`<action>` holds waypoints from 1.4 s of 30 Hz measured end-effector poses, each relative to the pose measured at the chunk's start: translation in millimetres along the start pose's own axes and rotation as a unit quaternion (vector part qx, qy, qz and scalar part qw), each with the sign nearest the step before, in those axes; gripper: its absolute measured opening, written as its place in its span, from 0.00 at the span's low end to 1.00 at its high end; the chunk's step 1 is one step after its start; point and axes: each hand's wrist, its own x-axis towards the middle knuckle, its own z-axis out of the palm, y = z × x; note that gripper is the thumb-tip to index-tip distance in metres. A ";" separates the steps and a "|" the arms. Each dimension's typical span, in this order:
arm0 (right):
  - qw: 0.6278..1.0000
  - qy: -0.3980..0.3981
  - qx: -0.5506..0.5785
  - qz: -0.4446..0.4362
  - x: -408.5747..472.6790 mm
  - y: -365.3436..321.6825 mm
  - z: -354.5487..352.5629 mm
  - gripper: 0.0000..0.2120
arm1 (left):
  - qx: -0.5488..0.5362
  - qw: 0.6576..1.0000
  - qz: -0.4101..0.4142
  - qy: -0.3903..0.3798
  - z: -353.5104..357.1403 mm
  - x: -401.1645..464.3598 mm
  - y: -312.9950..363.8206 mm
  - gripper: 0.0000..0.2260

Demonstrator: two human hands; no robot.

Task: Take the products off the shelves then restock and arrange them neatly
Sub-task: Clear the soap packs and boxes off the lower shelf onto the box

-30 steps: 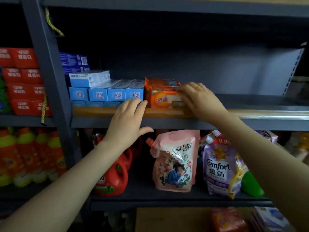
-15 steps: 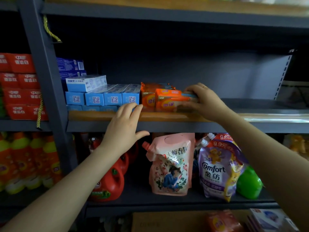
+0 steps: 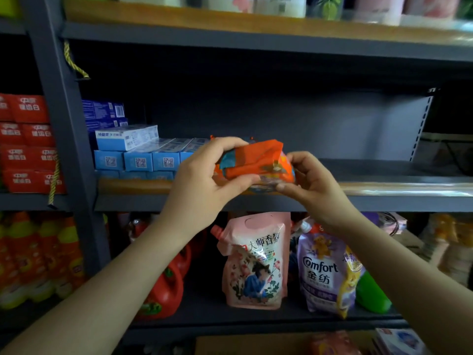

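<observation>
An orange soap pack [image 3: 256, 162] is held just above the front edge of the middle shelf [image 3: 384, 188]. My left hand [image 3: 204, 180] grips its left end, fingers curled over the top and thumb underneath. My right hand [image 3: 304, 178] pinches its right end. Several light blue toothpaste boxes [image 3: 143, 157] stand in a row on the shelf directly left of the pack, with one more lying across their top.
The shelf's right part behind my right hand is bare. Below stand a pink refill pouch [image 3: 256, 262], a purple Comfort pouch [image 3: 325, 272], a green bottle [image 3: 371, 293] and red detergent jugs [image 3: 163, 290]. Red boxes [image 3: 28, 142] fill the left bay.
The right hand drew the orange pack forward off the shelf. The left hand left the shelf edge and took hold of the pack's left end.
</observation>
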 end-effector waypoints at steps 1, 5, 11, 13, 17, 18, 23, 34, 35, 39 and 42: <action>1.000 0.012 -0.015 0.000 -0.6 0.6 -0.7 0.17 | 0.011 1.000 0.013 -0.003 0.6 -1.4 -3.0 0.18; 0.981 0.077 -0.167 -0.065 -4.4 3.7 -4.3 0.20 | 0.101 0.991 0.082 -0.013 6.6 -10.9 -23.0 0.18; 0.960 0.081 -0.225 -0.148 -15.9 3.3 -4.4 0.22 | -0.014 0.999 -0.040 0.009 18.3 -32.0 -50.2 0.20; 0.975 0.051 -0.182 -0.119 -18.2 1.8 -7.2 0.20 | -0.070 0.993 -0.095 0.027 20.6 -39.0 -58.8 0.19; 0.983 -0.006 -0.169 -0.067 -18.5 0.6 -9.3 0.18 | -0.194 0.967 -0.158 0.036 27.9 -50.0 -64.0 0.22; 0.983 -0.014 -0.169 -0.063 -18.0 1.1 -8.4 0.17 | -0.220 0.960 -0.168 0.036 30.4 -51.4 -62.9 0.22; 0.995 -0.009 -0.098 -0.034 -18.8 -4.5 -1.4 0.15 | -0.401 0.884 -0.241 0.009 35.6 -58.0 -62.4 0.24; 0.995 -0.021 0.000 0.097 -23.9 -20.6 11.1 0.16 | -0.522 0.747 -0.407 -0.061 52.0 -83.6 -56.7 0.27; 0.991 -0.016 0.008 0.133 -24.9 -18.2 8.6 0.16 | -0.513 0.750 -0.413 -0.061 49.7 -83.5 -53.1 0.28; 0.940 0.003 0.128 0.315 -34.9 -4.6 3.9 0.09 | -0.454 0.761 -0.458 -0.068 39.6 -79.1 -34.4 0.19; 0.865 0.029 0.239 0.440 -44.7 -2.0 7.3 0.12 | -0.416 0.750 -0.506 -0.089 36.0 -72.1 -20.9 0.20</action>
